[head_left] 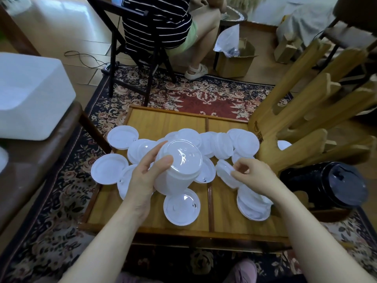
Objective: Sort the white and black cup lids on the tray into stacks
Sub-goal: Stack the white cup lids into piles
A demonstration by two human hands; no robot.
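Left hand (145,172) grips the white stack (177,170) above the tray (210,227); right hand (253,174) pinches a loose lid (225,173). We judge a tilted stack may slip.

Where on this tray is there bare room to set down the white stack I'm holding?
Bare wood lies along the tray's far edge behind the scattered white lids, and along the near edge either side of the single lid. The middle is crowded with lids, where the left hand holds the white stack.
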